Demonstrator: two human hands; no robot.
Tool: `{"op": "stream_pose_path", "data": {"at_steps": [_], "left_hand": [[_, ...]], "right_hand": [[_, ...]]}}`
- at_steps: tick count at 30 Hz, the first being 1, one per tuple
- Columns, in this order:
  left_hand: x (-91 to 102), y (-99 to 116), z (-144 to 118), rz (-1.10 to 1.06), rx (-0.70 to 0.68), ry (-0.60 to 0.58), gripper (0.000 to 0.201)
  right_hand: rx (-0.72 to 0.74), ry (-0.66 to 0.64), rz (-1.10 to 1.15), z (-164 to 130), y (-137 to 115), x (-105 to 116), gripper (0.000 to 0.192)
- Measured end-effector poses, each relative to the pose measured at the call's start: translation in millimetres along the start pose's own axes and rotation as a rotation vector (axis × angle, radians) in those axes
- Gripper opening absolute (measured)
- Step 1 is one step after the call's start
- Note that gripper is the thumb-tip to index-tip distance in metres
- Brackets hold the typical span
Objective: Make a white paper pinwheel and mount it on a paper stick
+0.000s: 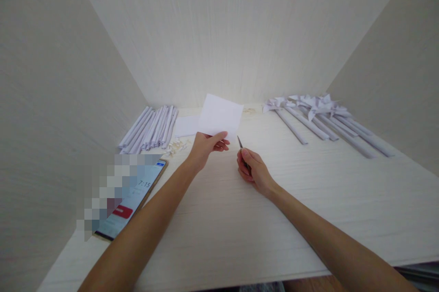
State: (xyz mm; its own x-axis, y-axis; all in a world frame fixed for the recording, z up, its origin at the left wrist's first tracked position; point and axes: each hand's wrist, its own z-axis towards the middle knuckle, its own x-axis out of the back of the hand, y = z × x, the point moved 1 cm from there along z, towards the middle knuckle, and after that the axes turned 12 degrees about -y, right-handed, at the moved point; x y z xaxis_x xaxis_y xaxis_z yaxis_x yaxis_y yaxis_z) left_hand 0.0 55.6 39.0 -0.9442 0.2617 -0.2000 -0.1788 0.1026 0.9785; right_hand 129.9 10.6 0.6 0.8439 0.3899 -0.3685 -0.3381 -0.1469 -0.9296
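Note:
A square sheet of white paper (220, 114) is pinched between the thumb and fingers of my left hand (207, 146), raised and tilted above the table. My right hand (254, 169) is closed around what looks like a pair of scissors (240, 142). Its narrow dark tip points up beside the paper's lower right corner, apart from it; the handles are mostly hidden in my fingers. Behind the held sheet, more white paper (185, 126) lies flat. Small pale pieces (176, 147) are scattered just left of my left hand.
Several rolled white paper sticks (151, 128) are piled at the back left. Paper pinwheels on sticks (320, 111) lie at the back right. A phone (137, 196) rests beside my left forearm. Walls enclose the table (219, 237) at the back and sides.

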Motion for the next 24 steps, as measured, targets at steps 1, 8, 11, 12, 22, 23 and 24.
{"op": "stream_pose_path", "data": {"at_steps": [1,8,11,12,22,23,24], "left_hand": [[-1.6,-0.1,-1.0,0.013,-0.008,-0.002,0.019],[-10.4,-5.1,-2.8,-0.044,-0.038,0.013,0.024],[-12.5,-6.9,-2.9,-0.069,-0.029,0.02,0.021],[-12.9,-7.3,-3.0,-0.066,-0.021,0.025,0.02],[-13.5,-8.2,-2.1,-0.076,-0.027,0.027,0.018],[-13.7,-8.1,-2.1,-0.076,-0.031,0.025,0.017],[-13.8,-8.0,-2.0,-0.073,-0.034,0.023,0.016]], "right_hand": [[0.0,-0.003,-0.001,0.0,0.0,0.0,0.038],[-0.01,-0.005,-0.012,-0.3,-0.8,-0.4,0.037],[-0.006,-0.009,-0.018,-0.3,-0.8,-0.7,0.037],[-0.005,-0.012,-0.021,-0.3,-0.8,-0.7,0.037],[-0.018,-0.024,-0.032,-0.6,-0.5,-0.6,0.04],[-0.018,-0.025,-0.032,-0.4,-0.4,-0.6,0.04],[-0.016,-0.025,-0.034,-0.3,-0.4,-0.7,0.04]]}}
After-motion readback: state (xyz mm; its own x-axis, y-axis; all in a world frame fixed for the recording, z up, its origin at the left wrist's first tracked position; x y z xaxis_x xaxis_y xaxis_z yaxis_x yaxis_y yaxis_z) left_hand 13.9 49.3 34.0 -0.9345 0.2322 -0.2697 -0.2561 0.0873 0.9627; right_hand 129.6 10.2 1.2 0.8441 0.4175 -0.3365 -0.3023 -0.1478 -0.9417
